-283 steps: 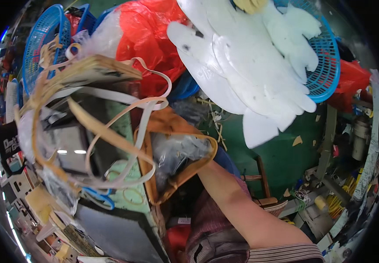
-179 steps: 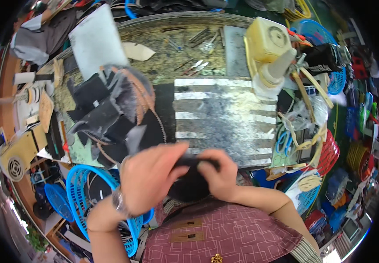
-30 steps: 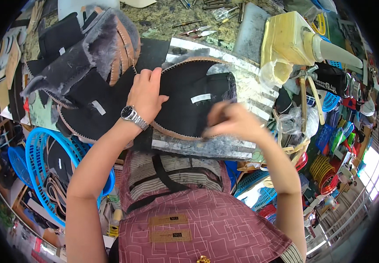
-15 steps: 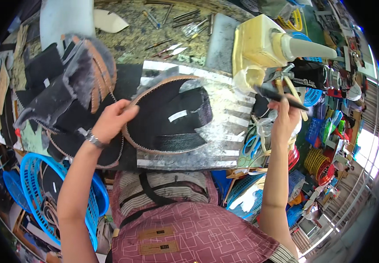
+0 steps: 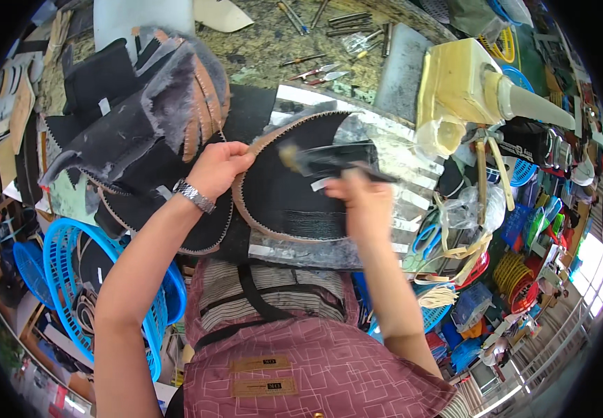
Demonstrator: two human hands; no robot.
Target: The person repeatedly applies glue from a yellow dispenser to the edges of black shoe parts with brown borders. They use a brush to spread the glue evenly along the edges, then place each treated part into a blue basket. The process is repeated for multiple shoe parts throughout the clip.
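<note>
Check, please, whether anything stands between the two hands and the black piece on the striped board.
Nothing visible blocks the left hand, which touches the left edge of the black piece. At the right hand, only the blurred brush-like tool it holds extends over the piece; whether its tip touches cannot be told.

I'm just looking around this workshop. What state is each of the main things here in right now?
Black piece: lying flat on the striped board
Left hand: touching the black piece's left edge
Right hand: closed around the brush
Brush: held over the black piece, blurred
Scissors: lying down; cannot tell whether open
Yellowish cup: uncovered
Blue basket: open, with dark pieces inside
Watch: fastened on left wrist
</note>
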